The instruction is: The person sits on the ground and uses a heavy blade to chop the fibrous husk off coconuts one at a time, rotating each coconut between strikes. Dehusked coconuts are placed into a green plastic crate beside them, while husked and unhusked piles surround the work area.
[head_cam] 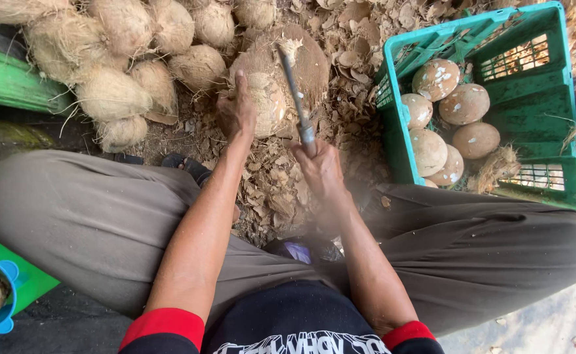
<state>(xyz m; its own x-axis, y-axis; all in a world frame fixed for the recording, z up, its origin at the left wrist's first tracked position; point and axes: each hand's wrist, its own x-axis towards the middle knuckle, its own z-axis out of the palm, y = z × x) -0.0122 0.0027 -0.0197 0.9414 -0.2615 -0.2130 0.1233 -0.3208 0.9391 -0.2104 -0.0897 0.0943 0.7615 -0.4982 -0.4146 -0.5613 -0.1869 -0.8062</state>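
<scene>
My left hand [236, 110] grips the left side of a husked brown coconut [266, 103] resting on a round wooden block [307, 59] between my knees. My right hand [319, 167] is closed around the handle of a long metal blade [292, 82], whose tip lies over the coconut's top. Both forearms reach forward from red-cuffed black sleeves, over my grey trousers.
A pile of fibrous coconuts [114, 92] lies at the upper left by a green board [12, 82]. At right, a green plastic crate [530, 111] holds several peeled coconuts [463, 103]. Shell chips [268, 183] cover the ground. A blue bowl [2, 314] sits at lower left.
</scene>
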